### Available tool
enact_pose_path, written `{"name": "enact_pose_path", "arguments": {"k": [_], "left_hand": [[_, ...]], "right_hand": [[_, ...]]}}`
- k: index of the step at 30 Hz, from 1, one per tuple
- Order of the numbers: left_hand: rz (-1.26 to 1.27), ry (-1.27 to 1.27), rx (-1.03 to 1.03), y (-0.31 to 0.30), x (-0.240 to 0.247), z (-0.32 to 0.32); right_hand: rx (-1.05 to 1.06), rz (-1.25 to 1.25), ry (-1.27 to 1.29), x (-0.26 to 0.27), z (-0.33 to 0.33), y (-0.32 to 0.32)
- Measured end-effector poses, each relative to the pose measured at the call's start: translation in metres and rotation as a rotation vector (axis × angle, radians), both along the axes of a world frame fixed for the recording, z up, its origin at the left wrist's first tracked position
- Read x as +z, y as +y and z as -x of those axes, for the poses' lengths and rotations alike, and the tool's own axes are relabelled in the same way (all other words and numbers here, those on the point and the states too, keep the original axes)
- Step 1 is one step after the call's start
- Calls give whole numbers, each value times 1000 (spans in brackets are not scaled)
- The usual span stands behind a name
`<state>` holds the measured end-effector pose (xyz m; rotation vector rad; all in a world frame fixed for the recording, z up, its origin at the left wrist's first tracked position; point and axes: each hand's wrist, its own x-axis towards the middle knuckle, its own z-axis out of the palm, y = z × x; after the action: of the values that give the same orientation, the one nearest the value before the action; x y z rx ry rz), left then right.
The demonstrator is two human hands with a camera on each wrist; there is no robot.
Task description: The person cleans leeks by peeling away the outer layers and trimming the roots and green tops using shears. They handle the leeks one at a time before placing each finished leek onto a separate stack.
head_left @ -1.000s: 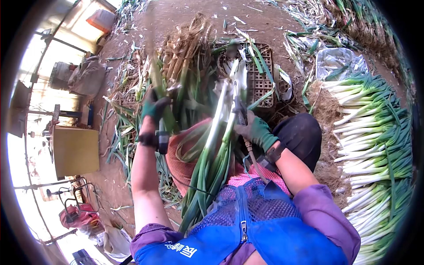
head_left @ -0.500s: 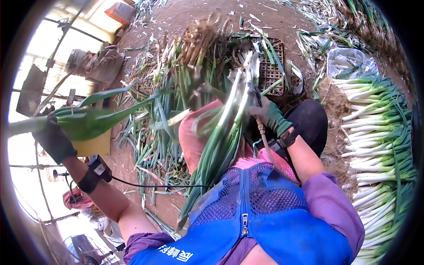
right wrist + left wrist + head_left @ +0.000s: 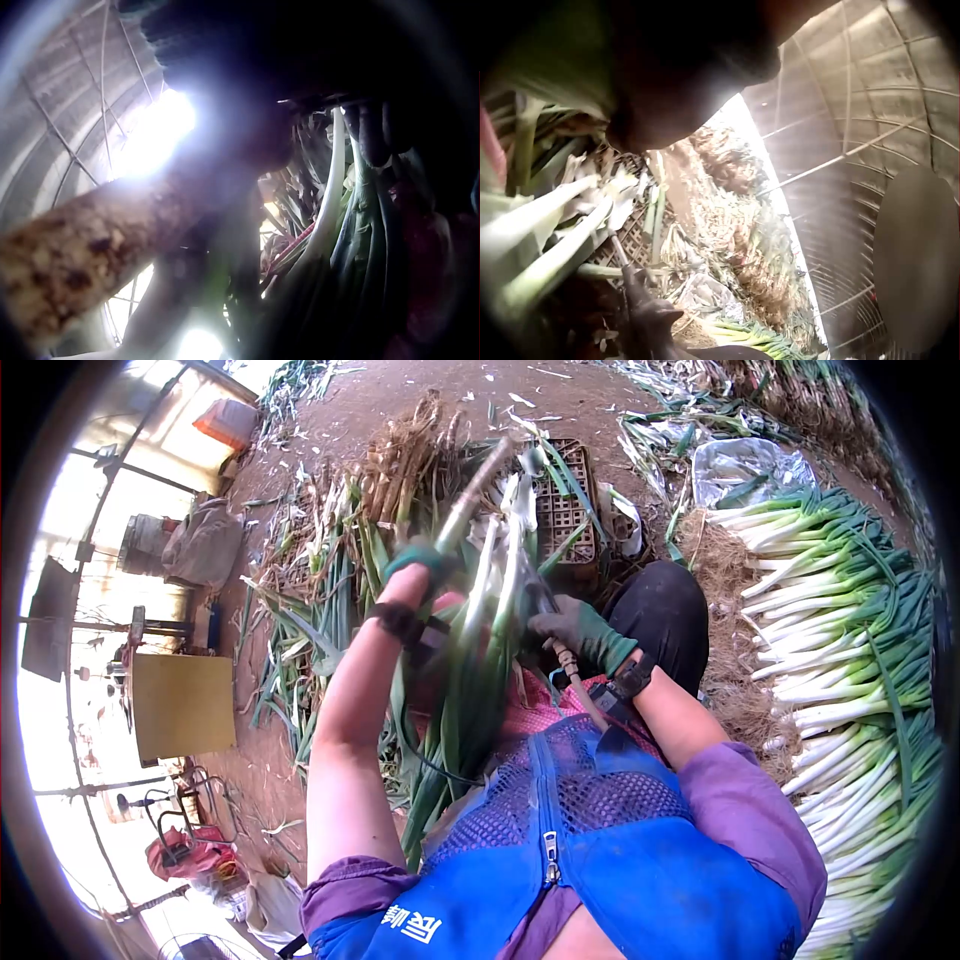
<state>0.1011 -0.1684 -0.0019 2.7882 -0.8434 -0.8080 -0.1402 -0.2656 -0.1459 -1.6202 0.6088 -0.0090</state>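
Observation:
My left hand (image 3: 418, 568), gloved in green and dark grey and blurred, grips a leek (image 3: 466, 506) whose root end points up and away. Gloved too, my right hand (image 3: 582, 634) holds a dark air blow gun (image 3: 541, 598) by its body, with a hose (image 3: 574, 672) trailing toward the vest. Between the hands, peeled leeks (image 3: 508, 565) lie across the lap, white stems forward and green leaves toward the body. In the left wrist view, the nozzle (image 3: 620, 249) of the blow gun reaches close to the white stems (image 3: 562, 259). The right wrist view is mostly dark.
Untrimmed leeks (image 3: 395, 480) with brown roots are heaped ahead on the left. A brown plastic crate (image 3: 572, 525) stands beyond the lap. On the right lies a long row of cleaned leeks (image 3: 800, 650), near a clear plastic bag (image 3: 745, 468). Leaf scraps litter the floor.
My left hand swung far out left with loose green leaves, then came back to the middle, now with a leek in it. The right hand stays around the blow gun.

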Motion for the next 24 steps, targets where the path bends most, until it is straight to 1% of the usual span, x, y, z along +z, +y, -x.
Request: {"name": "enact_pose_path", "arguments": {"k": [2,3,4,5,8,9,10,11,12,13,15,17,19,23,24], "left_hand": [[-101,171,18,-2,-43,-12],[-94,137,-108,1,-49,-10],[-223,90,-231,0,-53,-7],[-96,228,-201,9,-62,-11],[290,642,-86,64,-120,-54],[426,775,-42,73,-129,-58],[388,773,4,69,-116,-46],[348,771,49,58,-86,-26],[306,769,93,51,-65,-13],[193,744,165,48,-62,-15],[227,650,4,54,-99,-37],[210,581,-62,54,-106,-40],[145,540,-36,46,-92,-28],[179,563,-14,44,-87,-22],[195,555,-14,44,-83,-20]], "right_hand": [[54,-2,-72,3,5,-2],[65,-11,-83,9,6,-2],[44,-38,-44,13,8,2],[22,-68,-3,17,11,6],[133,1,170,65,30,19],[128,-4,78,73,37,27],[153,8,74,80,40,33],[178,18,71,87,42,40],[201,27,67,90,43,45],[211,-3,80,85,41,48],[190,52,111,85,37,48],[164,92,108,80,32,47],[128,119,71,67,25,46],[58,123,108,61,6,28],[86,101,77,66,8,29]]}}
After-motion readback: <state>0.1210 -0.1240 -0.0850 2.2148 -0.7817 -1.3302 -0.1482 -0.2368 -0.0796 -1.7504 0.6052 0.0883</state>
